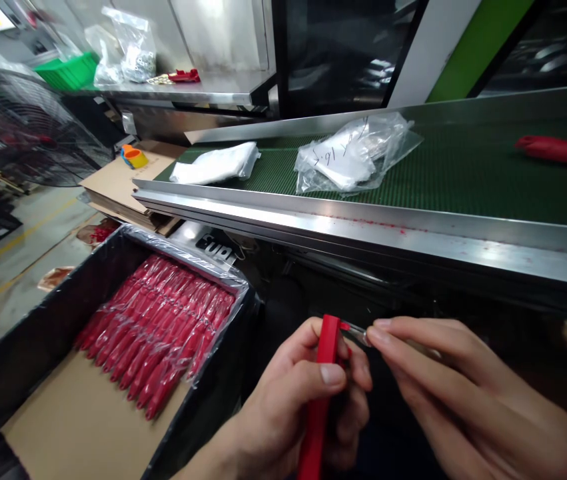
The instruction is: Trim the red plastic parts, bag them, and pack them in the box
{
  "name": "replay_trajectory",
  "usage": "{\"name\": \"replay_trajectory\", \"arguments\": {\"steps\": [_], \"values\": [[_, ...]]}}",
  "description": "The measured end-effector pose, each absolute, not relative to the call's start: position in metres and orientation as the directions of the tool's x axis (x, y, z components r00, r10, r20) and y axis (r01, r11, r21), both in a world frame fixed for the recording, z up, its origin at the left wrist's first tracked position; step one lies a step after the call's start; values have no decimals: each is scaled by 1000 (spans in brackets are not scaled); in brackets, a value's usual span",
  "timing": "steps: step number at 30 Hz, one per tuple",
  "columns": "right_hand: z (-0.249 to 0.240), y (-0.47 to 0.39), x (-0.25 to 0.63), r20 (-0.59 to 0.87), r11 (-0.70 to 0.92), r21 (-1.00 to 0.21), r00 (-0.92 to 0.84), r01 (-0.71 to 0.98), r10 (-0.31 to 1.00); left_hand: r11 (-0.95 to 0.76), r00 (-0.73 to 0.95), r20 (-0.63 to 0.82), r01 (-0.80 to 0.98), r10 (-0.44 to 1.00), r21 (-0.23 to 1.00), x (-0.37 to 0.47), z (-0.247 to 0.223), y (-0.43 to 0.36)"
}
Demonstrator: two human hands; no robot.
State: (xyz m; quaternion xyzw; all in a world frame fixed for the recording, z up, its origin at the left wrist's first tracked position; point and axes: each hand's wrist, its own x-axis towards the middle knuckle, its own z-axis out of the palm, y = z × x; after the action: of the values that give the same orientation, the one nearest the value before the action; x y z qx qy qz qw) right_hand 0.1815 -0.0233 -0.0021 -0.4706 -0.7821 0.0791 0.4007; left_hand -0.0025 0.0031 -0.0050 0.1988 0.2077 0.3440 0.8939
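My left hand (pixel 308 393) is closed around a long red plastic handle (pixel 319 400), held upright with the thumb pressed along its face. In my right hand (pixel 443 380) a thin shiny metal blade (pixel 356 331) is pinched between thumb and fingers. Its tip meets a small red bit at the upper side of the handle. My palm and fingers hide the rest of the tool. The handle's lower end runs out of the frame at the bottom.
Ahead runs a green conveyor belt (pixel 273 170) with a metal rim, carrying two plastic bags (pixel 348 157) and a red handle (pixel 563 151). At left, a black box (pixel 28 353) holds several wrapped red handles (pixel 163 320). Flat cardboard (pixel 113 180) and a fan (pixel 23 127) stand beyond.
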Motion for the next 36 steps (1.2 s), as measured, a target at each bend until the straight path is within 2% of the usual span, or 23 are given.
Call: {"name": "replay_trajectory", "arguments": {"steps": [4, 13, 19, 24, 26, 29, 31, 36], "values": [[-2, -24, 180, 530, 506, -509, -209, 696, 822, 678, 671, -230, -542, 705, 496, -2, -4, 2], [-3, -22, 180, 523, 527, -523, -237, 670, 819, 697, 697, -224, -524, 681, 489, -2, -5, 4], [-4, -24, 177, 542, 492, -556, -157, 670, 826, 660, 656, -209, -578, 725, 480, -1, -9, 4], [-9, -13, 186, 539, 413, -560, -63, 719, 840, 729, 786, -129, -481, 605, 486, -3, -6, 0], [-8, -11, 192, 559, 406, -558, -34, 724, 829, 731, 779, -113, -513, 616, 449, -2, -8, -1], [-5, -12, 199, 581, 545, -493, -210, 678, 786, 733, 757, -71, -599, 650, 322, 0, -21, 0], [-4, -14, 201, 572, 615, -460, -316, 640, 757, 768, 782, -80, -580, 619, 274, -1, -35, 2], [-8, -16, 198, 581, 597, -432, -297, 676, 757, 813, 775, -253, -527, 579, 246, -5, -61, 1]]}}
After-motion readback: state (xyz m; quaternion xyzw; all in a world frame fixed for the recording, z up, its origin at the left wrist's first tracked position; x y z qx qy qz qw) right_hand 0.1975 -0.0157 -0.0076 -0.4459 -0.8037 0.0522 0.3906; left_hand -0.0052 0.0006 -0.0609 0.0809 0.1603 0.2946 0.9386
